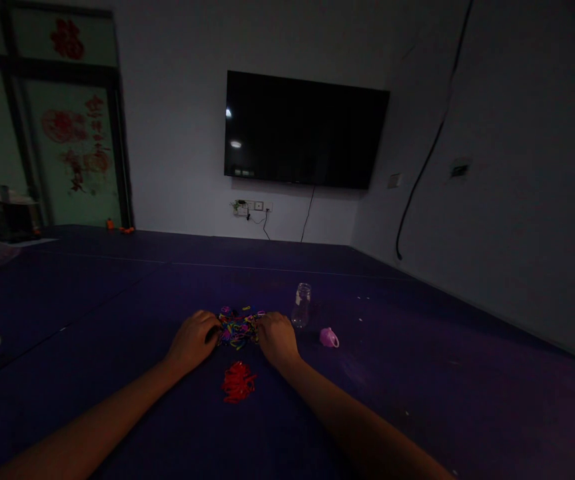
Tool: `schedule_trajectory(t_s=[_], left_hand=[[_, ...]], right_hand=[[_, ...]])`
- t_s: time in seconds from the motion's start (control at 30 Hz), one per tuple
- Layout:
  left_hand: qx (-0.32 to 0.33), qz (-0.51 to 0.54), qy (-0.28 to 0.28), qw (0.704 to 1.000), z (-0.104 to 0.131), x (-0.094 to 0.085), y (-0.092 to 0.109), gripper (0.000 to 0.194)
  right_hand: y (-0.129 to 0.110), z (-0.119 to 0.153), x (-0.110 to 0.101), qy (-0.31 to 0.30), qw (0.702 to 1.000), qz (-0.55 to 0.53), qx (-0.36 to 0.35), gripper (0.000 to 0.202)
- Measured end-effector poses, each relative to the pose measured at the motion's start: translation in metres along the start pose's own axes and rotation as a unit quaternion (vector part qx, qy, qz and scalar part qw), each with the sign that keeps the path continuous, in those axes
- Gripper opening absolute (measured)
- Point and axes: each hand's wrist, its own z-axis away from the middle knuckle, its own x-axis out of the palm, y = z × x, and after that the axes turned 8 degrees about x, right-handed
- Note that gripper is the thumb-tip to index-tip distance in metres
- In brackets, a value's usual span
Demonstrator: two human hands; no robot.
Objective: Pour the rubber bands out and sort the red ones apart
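The multicoloured pile of small pieces [238,328] lies on the purple surface [177,427], between the two hands. The left hand [194,335] is at the left edge of the pile, fingers curled inward; the right hand [276,335] is at the right edge, fingers bent down. Whether either grip is together, apart or clamped on a piece cannot be told. A separate red pile [238,382] lies nearer the person. The clear bottle [301,308] stands upright just beside the right hand. The pink cap [327,337] lies to the bottle's right, near it. A dark television [307,130] is mounted on the wall [177,133] beyond
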Motion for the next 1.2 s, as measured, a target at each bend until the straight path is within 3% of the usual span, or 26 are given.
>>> schedule_trajectory(t_s=[0.17, 0.47, 0.8, 1.2], left_hand=[[0.008, -0.028, 0.005, 1.000, 0.0031, 0.0051, -0.0042, 0.025], [0.004, -0.018, -0.004, 1.000, 0.0031, 0.0062, -0.0060, 0.020], [0.010, -0.013, 0.009, 1.000, 0.0019, 0.0075, -0.0070, 0.017], [-0.009, -0.014, 0.048, 0.999, -0.0007, -0.0005, -0.0018, 0.017]], right_hand=[[0.0000, 0.0001, 0.0011, -0.008, 0.999, 0.042, 0.016, 0.022], [0.0005, -0.0003, 0.0011, 0.001, 0.998, 0.045, 0.035, 0.023], [0.0000, 0.0007, 0.0032, -0.040, 0.997, -0.011, -0.059, 0.036], [0.0029, -0.0018, 0.0089, -0.051, 0.997, 0.004, -0.058, 0.029]])
